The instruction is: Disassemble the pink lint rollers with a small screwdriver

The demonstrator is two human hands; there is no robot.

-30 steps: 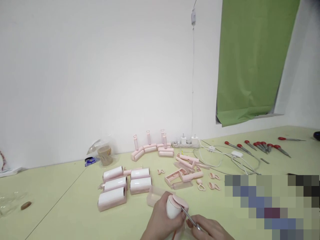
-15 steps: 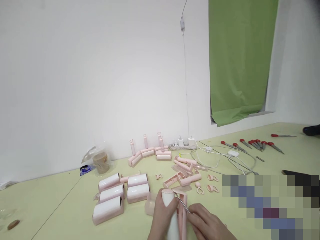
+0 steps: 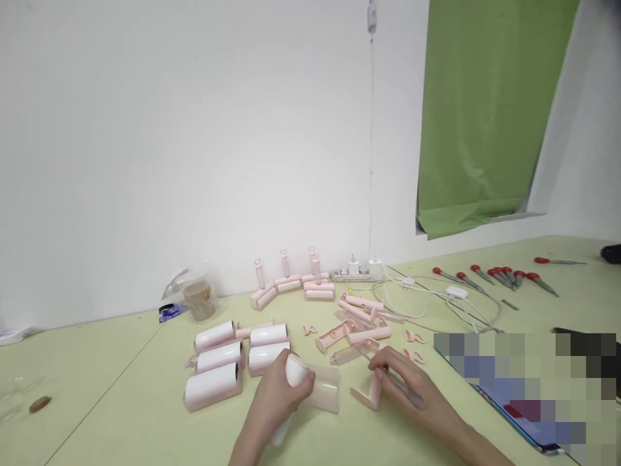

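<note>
My left hand (image 3: 279, 388) is wrapped round a white roll (image 3: 295, 371), which is tilted at the front middle. Just right of it lies a clear pinkish plastic cover (image 3: 324, 388). My right hand (image 3: 402, 378) grips a thin metal tool (image 3: 367, 355) that points up and left. A pink angled part (image 3: 371, 393) is beside the right hand's fingers, partly hidden by them; whether they touch it I cannot tell. Behind the hands are pink roller frames (image 3: 334, 335) and small pink heart-loop pieces (image 3: 414, 336).
Several white rolls in pink holders (image 3: 213, 386) lie at left. Pink rollers with upright handles (image 3: 266, 295) stand near the wall. A power strip (image 3: 356, 277) with white cables, red-handled tools (image 3: 499, 275), a bagged cup (image 3: 198, 299) and a brown disc (image 3: 39, 404) are around.
My left hand has moved left with the white roll, away from the pink frame. The right hand and tool have risen slightly to the right. The clear cover is now more exposed. The view has shifted.
</note>
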